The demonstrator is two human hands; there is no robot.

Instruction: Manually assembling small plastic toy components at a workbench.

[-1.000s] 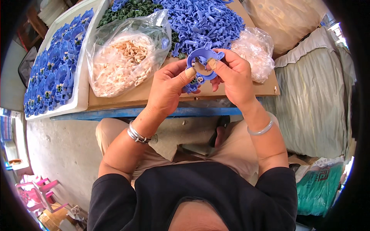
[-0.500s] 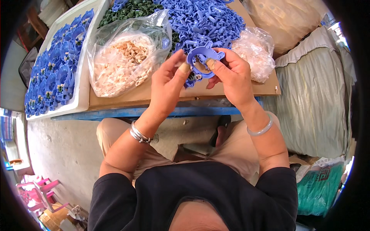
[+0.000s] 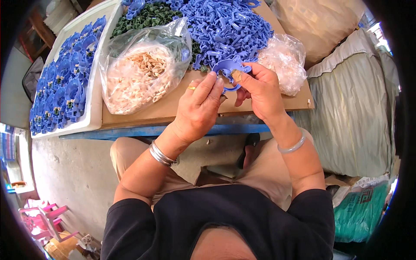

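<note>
Above the table's near edge, a blue plastic ring-shaped part (image 3: 227, 65) with small lugs is between my hands. My right hand (image 3: 265, 89) pinches its right side; a tan covering wraps that thumb's tip. From the left, my left hand (image 3: 197, 108) has its back turned up and its fingers bent closed over the ring's left and lower side. Its fingertips and the ring's lower left are partly hidden. Just beyond lies a heap of small blue plastic pieces (image 3: 225, 30). A clear bag of cream-coloured small parts (image 3: 143, 73) stands left of my left hand.
At left, a white foam tray (image 3: 96, 82) holds rows of blue assemblies. Dark green pieces (image 3: 149, 19) are heaped behind the open bag. Another clear bag (image 3: 284, 65) sits right on the cardboard (image 3: 173, 104). A big pale sack (image 3: 351, 104) stands beside the table; a pink stool (image 3: 47, 219) is lower left.
My left hand has rolled over, so its back now faces up and its fingers cover the ring's left side. The ring has turned slightly in my right hand's pinch.
</note>
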